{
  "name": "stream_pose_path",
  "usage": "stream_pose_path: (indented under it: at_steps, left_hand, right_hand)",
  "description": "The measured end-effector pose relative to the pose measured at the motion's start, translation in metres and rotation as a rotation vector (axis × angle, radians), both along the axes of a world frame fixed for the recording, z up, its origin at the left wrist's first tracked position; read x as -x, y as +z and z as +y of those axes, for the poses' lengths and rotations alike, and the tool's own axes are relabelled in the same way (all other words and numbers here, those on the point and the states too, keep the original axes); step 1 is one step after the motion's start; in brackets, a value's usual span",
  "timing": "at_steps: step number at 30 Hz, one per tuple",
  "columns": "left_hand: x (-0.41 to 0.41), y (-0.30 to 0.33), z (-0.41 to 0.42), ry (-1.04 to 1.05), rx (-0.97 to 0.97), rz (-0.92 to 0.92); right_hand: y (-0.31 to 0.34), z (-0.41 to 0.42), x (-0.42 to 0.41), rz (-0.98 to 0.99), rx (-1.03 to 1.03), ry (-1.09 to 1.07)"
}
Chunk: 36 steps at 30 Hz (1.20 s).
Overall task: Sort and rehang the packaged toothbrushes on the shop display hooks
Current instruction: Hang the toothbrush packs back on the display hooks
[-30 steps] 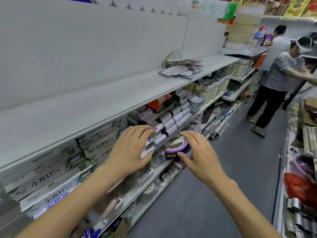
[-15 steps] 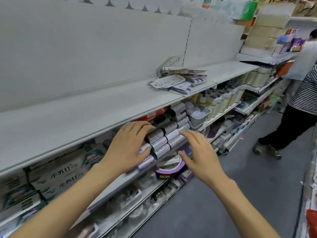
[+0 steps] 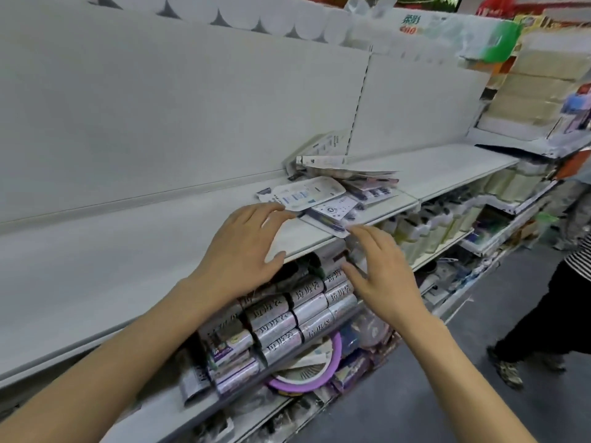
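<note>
Head view: pile of packaged toothbrushes (image 3: 332, 195) lay on white shelf (image 3: 134, 251), at 12 o'clock from hands. Left hand (image 3: 243, 251) spread, fingertips at pile's near edge. Right hand (image 3: 380, 270) spread, empty, just below pile. Silver rolls (image 3: 287, 314) on the shelf beneath.

Two bare forearms, no sleeves in view. No watch, ring or glove on left hand (image 3: 238, 251) or right hand (image 3: 380, 273). Short, plain, unpainted nails on the fingers.
</note>
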<state>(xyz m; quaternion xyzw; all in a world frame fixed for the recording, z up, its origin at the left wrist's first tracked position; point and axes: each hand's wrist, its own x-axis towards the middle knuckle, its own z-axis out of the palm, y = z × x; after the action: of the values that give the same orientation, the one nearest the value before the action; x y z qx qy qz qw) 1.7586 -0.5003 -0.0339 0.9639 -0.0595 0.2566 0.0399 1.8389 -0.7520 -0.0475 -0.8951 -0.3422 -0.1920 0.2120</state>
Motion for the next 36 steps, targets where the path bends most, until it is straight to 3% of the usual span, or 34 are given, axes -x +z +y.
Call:
stream_pose_path:
  at_steps: [10, 15, 25, 31, 36]
  left_hand:
    - [-0.074, 0.014, -0.003, 0.302, -0.007, 0.210]
    - [-0.112, 0.020, -0.015, 0.459, -0.017, 0.330]
    - [-0.119, 0.014, -0.026, 0.468, 0.150, 0.108]
    - [-0.111, 0.015, -0.035, 0.443, 0.171, -0.151]
    - [-0.116, 0.018, -0.052, 0.393, 0.195, -0.215]
  right_hand:
    - [0.034, -0.003, -0.144, -0.079, -0.159, 0.038]
    - [0.042, 0.002, -0.210, -0.120, -0.136, 0.093]
    - [0.039, 0.027, -0.270, -0.102, 0.017, 0.169]
    - [0.050, 0.034, -0.282, -0.176, -0.119, 0.195]
    - [0.061, 0.037, -0.273, -0.151, -0.239, 0.297]
